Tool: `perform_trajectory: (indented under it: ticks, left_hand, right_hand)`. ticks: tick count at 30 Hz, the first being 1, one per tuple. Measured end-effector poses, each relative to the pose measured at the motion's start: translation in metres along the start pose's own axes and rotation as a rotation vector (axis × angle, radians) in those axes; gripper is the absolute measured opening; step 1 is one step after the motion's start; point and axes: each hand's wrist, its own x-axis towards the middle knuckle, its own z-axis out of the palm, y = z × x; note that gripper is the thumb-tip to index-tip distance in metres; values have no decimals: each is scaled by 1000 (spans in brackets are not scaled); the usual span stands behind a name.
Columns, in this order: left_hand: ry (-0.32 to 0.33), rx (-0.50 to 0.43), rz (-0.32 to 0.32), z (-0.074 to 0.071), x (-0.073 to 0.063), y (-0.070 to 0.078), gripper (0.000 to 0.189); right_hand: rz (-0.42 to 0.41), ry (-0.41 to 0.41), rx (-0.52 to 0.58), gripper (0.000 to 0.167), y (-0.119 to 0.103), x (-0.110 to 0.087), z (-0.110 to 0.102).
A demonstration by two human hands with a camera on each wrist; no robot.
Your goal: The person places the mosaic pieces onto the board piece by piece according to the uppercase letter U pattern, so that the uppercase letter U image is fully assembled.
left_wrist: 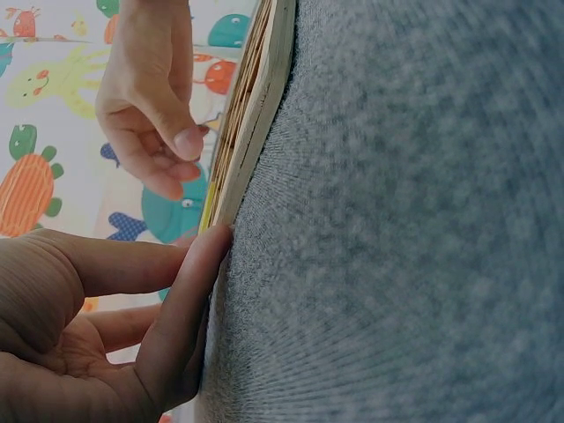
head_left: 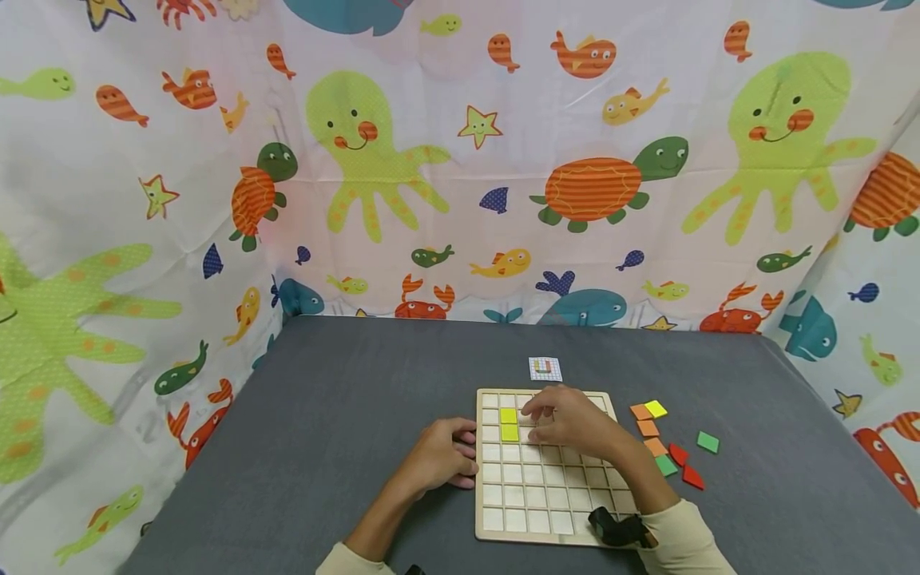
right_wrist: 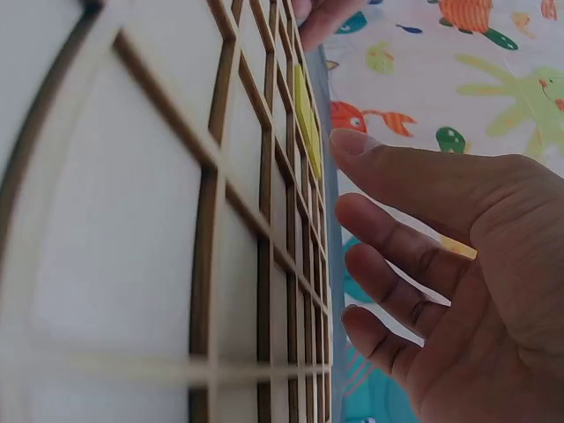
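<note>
Now, at the near side, a pale sleeve (head_left: 686,539) is on each arm, and a black thing (head_left: 611,527) is on the right wrist. A flat wooden board (head_left: 516,521) with lots of little square boxes lies on the gray desk (head_left: 374,383). The left hand (head_left: 440,455) is at the board's left side. Its fingers touch the edge, and its grip is loose. To the right of the board are two red tiles (head_left: 693,477), two green tiles (head_left: 707,442), three orange tiles (head_left: 648,428) and one yellow tile (head_left: 656,408). The right hand (head_left: 568,419) is over the far part of the board, and its grip is apart, with a gap between thumb and fingers. Just left of it, two yellow squares (head_left: 509,433) sit in the second row of boxes from the left, one behind the other. Past the board lies a small card (head_left: 545,369) with colored squares. Farthest back hangs a white cloth (head_left: 460,208) with turtles, crabs and fish.
</note>
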Motion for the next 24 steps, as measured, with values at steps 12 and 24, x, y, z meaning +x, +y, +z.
perform_trajectory:
  ticks: [12, 24]
  left_hand:
    - [1, -1, 9, 0, -1, 0, 66]
    - [1, -2, 7, 0, 0, 0, 66]
  right_hand:
    - [48, 75, 3, 33, 16, -20, -22]
    - [91, 168, 5, 37, 42, -41, -52]
